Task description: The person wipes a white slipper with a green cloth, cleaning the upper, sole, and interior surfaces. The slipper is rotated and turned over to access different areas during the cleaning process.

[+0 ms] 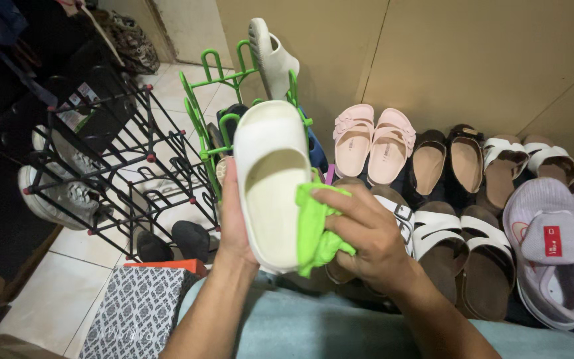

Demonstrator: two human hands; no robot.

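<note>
My left hand (232,219) grips a cream-white foam slide sandal (268,173) from its left side, holding it upright with the footbed facing me. A bright green cloth (313,226) is bunched in my right hand (367,233), and the cloth presses against the sandal's right edge. The matching cream slide (272,58) stands toe-up on a green wire shoe rack (215,100) just behind.
A black wire shoe rack (111,153) with grey sneakers (61,193) stands at the left. Pink sandals (373,139), brown slides (446,159), white-strapped sandals (453,239) and lilac sneakers (553,246) line the beige wall. A patterned box (137,312) sits on the tiled floor.
</note>
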